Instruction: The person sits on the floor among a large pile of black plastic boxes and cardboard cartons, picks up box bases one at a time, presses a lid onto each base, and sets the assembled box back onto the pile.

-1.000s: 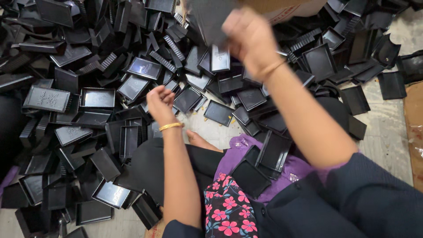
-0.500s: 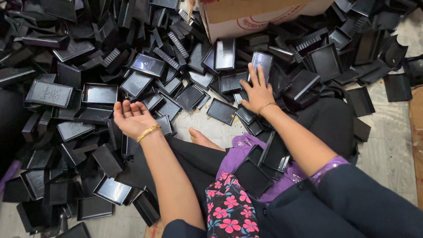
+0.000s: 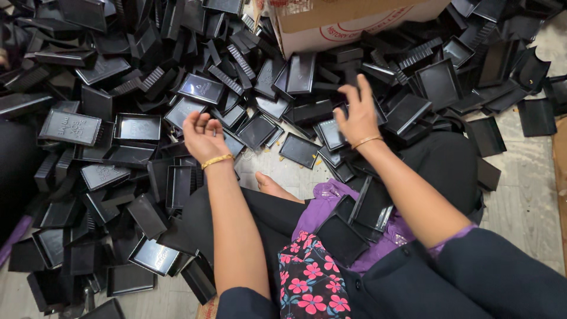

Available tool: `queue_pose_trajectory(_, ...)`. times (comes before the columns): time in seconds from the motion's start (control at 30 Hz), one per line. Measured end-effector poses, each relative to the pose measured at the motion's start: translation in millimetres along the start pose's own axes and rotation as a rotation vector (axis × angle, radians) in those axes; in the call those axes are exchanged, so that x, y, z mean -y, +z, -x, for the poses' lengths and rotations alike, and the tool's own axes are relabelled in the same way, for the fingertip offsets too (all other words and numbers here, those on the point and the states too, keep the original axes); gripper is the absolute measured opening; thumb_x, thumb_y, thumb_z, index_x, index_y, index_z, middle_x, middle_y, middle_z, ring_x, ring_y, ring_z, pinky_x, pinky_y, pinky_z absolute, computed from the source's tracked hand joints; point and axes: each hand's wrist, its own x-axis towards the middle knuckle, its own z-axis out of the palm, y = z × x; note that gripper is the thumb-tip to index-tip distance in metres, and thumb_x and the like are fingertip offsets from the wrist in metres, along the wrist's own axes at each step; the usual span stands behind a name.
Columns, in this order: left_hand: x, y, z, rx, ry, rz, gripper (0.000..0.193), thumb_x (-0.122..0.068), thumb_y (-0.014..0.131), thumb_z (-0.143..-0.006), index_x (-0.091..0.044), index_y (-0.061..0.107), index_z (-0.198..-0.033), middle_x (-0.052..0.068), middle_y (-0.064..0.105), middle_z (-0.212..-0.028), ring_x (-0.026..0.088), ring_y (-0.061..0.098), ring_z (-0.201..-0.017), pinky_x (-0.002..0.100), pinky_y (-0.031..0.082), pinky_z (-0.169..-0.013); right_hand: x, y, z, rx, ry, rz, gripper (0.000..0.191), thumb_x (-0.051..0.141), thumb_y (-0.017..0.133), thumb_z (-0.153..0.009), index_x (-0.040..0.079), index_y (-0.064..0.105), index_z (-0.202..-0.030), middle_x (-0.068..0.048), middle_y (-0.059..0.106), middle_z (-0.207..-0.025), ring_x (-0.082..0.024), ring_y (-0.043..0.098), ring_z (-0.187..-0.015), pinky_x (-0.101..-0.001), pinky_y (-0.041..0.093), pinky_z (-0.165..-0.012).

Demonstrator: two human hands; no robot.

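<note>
Black trays (image 3: 136,127) are heaped across the floor (image 3: 525,195), with a box (image 3: 348,20) at the top. Our right hand (image 3: 357,115), fingers spread, rests on the heap. Our left hand (image 3: 204,136) hovers palm-up, fingers curled, empty.

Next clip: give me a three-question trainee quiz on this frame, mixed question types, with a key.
1. True or false: the left hand grips a black tray.
2. The right hand reaches over: A) the pile of black plastic trays; B) a metal bucket; C) a stack of books.
3. Fill in: at the top edge, behind the pile, stands a cardboard ____.

Key:
1. False: its palm faces up, fingers curled, nothing in it.
2. A
3. box
</note>
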Motion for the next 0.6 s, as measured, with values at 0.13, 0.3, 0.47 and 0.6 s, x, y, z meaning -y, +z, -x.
queue_pose_trajectory(0.13, 13, 5, 0, 0.045, -0.073, -0.067, 0.029, -0.029, 0.058, -0.097, -0.004, 0.065, -0.108, 0.007, 0.067, -0.091, 0.016, 0.058, -0.073, 0.030, 0.052, -0.071, 18, -22, 4, -0.163, 0.057, -0.040, 0.057, -0.006, 0.074, -0.084, 0.010, 0.055, -0.136, -0.028, 0.035, -0.157, -0.049, 0.048, -0.138, -0.0413, 0.052, -0.104)
queue_pose_trajectory(0.3, 31, 10, 8, 0.157, -0.142, -0.145, 0.031, -0.032, 0.054, -0.103, -0.004, 0.065, -0.108, 0.007, 0.067, -0.091, 0.015, 0.059, -0.072, 0.029, 0.052, -0.069, 45, -37, 26, -0.199, 0.133, -0.327, 0.062, -0.014, 0.062, -0.091, 0.008, 0.045, -0.147, -0.017, 0.043, -0.152, -0.034, 0.062, -0.130, -0.0363, 0.060, -0.096)
queue_pose_trajectory(0.47, 40, 14, 13, 0.213, -0.170, -0.205, 0.033, -0.034, 0.050, -0.105, -0.004, 0.065, -0.107, 0.008, 0.069, -0.089, 0.015, 0.062, -0.073, 0.029, 0.053, -0.070, 60, -38, 36, -0.134, 0.212, -0.633, 0.065, -0.018, 0.057, -0.093, 0.008, 0.039, -0.149, -0.013, 0.042, -0.148, -0.024, 0.066, -0.125, -0.0339, 0.062, -0.087)
queue_pose_trajectory(0.6, 46, 11, 16, 0.228, -0.192, -0.273, 0.032, -0.034, 0.050, -0.105, -0.005, 0.065, -0.107, 0.007, 0.069, -0.089, 0.014, 0.062, -0.073, 0.028, 0.054, -0.070, 59, -38, 41, -0.123, 0.244, -0.616, 0.064, -0.017, 0.058, -0.092, 0.008, 0.041, -0.148, -0.013, 0.044, -0.146, -0.023, 0.068, -0.120, -0.0344, 0.062, -0.084)
